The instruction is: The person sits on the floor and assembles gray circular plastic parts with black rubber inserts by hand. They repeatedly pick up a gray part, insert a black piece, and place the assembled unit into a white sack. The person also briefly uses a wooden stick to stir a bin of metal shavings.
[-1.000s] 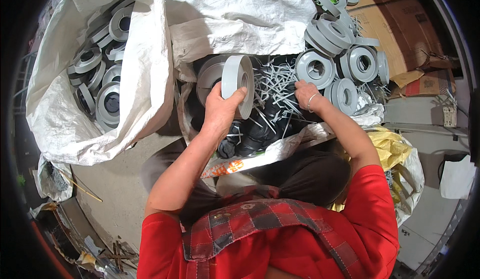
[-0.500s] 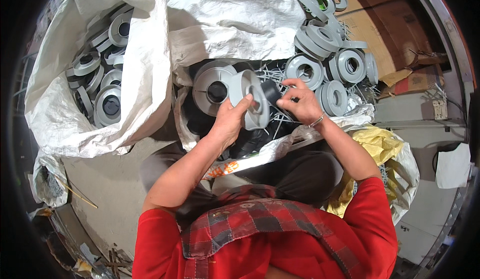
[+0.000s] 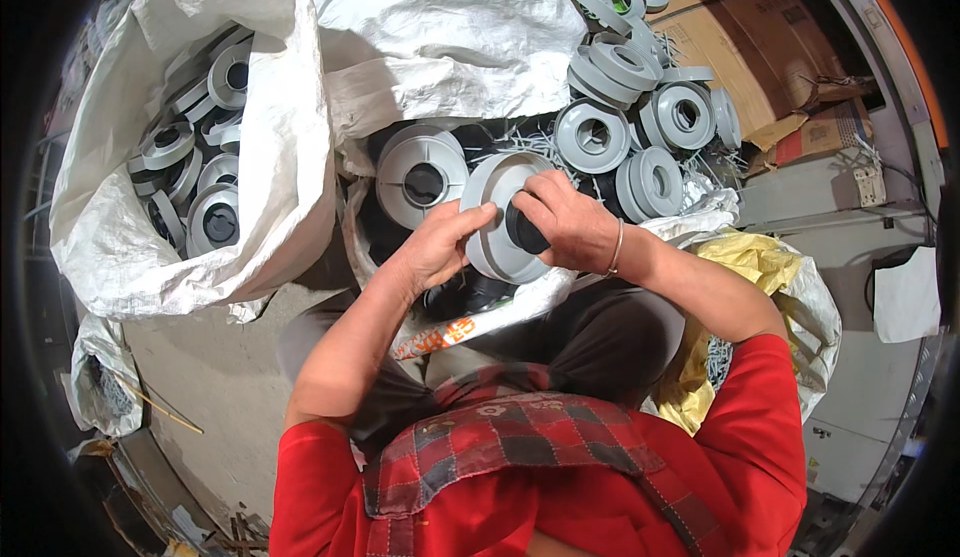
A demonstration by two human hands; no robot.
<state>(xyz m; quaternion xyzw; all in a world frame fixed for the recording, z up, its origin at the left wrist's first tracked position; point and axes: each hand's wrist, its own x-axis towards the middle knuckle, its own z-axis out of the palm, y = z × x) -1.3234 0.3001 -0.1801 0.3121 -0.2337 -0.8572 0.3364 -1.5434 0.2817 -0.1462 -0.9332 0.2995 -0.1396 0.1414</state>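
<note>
My left hand [image 3: 436, 245] grips the near left rim of a round grey plastic flanged part [image 3: 493, 257], thumb on its front edge. In my right hand [image 3: 572, 222], the fingers are closed on a black round plug [image 3: 522, 229], which sits at the middle of the grey part. Whether the plug is seated in the hole is hidden by my fingers. Just beyond lies another grey flanged part [image 3: 397, 174] with a black center, on the open sack [image 3: 560, 285] in front of me.
At the left stands a white woven sack [image 3: 290, 147] holding several grey parts with black centers. Stacked grey rings [image 3: 592, 137] lie at the far right among pale plastic strips, beside cardboard [image 3: 740, 37]. A yellow bag [image 3: 750, 267] is near my right arm.
My right hand has brought the black plug left, against the middle of the grey part. The grey part has turned to face it more openly. The view has shifted slightly.
</note>
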